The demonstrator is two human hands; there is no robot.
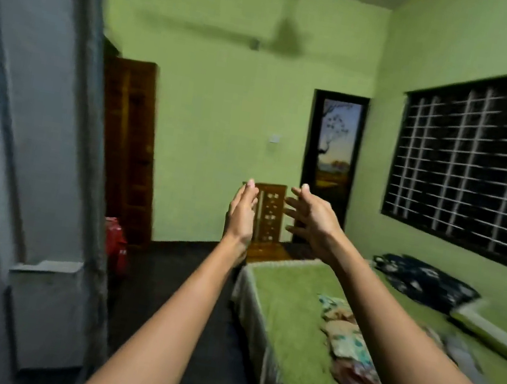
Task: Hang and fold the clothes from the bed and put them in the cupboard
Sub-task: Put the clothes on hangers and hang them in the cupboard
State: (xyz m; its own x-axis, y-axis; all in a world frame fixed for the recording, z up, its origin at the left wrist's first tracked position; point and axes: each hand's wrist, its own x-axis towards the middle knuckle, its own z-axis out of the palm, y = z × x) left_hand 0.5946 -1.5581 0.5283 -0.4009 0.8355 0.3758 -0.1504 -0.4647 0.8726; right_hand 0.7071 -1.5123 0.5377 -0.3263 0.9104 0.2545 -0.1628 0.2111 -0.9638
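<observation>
Beside the bed (pixel 286 313) edge, left hand (pixel 242 213) and right hand (pixel 311 216) hover empty, fingers uncurled.

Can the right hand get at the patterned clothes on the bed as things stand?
Probably yes: the right hand is open and empty, and the patterned clothes lie uncovered on the bed just beside that forearm.

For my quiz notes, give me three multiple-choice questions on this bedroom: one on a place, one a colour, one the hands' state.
1. The patterned clothes pile lies: A on the floor; B on the bed cover; C in the cupboard.
2. The bed cover is: A green; B red; C white.
3. The left hand and right hand are: A gripping a hanger; B open and empty; C folding a shirt.
Answers: B, it rests on the cover; A, plainly green; B, both extended, nothing held.
</observation>
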